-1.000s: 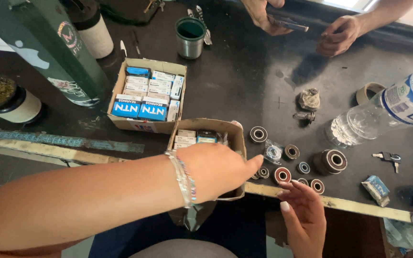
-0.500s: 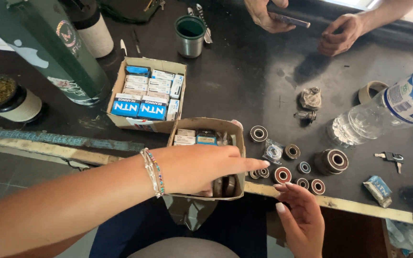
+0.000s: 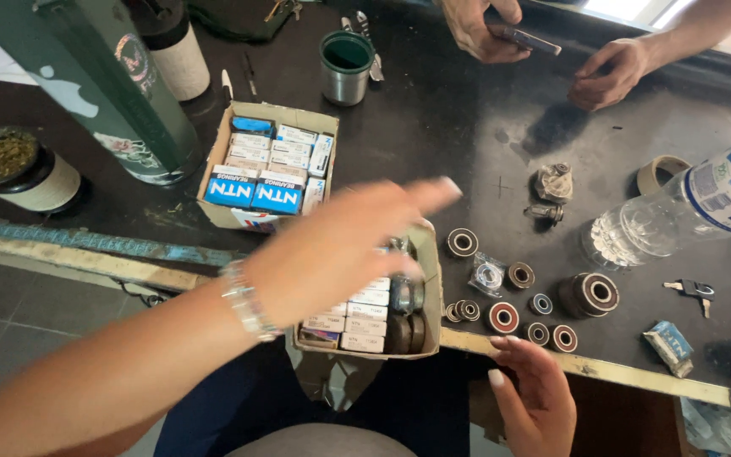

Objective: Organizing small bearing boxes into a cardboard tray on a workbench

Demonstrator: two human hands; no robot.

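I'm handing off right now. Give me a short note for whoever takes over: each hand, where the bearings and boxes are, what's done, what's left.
Left hand: open, empty, blurred, fingers spread above the near cardboard box.
Right hand: open, empty, at the table edge below the loose bearings.
Near box holds small white cartons and a few bearings. Far cardboard box, behind it, is packed with blue-and-white cartons.
Done: some bearings lie in the near box.
Left: roughly ten loose bearings lie right of it.
Another person's hands work across the table.

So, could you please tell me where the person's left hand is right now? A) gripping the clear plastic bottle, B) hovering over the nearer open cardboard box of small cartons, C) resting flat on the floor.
B: the left hand is spread, empty, above the nearer open cardboard box, touching nothing clearly.
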